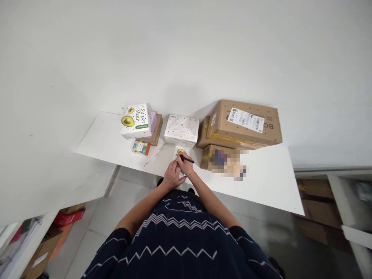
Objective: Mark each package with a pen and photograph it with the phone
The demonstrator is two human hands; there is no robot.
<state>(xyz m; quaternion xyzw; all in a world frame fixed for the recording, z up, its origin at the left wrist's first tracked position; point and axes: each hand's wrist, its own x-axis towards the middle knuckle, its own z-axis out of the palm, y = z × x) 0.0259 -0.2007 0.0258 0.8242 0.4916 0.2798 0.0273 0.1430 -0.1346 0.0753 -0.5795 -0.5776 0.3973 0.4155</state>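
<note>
My right hand (186,164) is closed round a black pen (187,159), whose tip points left over a small white item with an avocado picture (180,150). Close beside it on the left, my left hand (172,176) lies over the lower part of that item, fingers spread and nearly touching the right hand. Just behind both hands stands a white dotted box (182,130). The two hands cover much of the small item, so its full shape is hidden.
A white avocado box (135,121) sits on a stack at the left, with a small orange-and-green box (141,147) in front. Large brown carton (247,124) and smaller carton (207,157) stand to the right on the white table (270,178). Shelves hold cartons at both lower sides.
</note>
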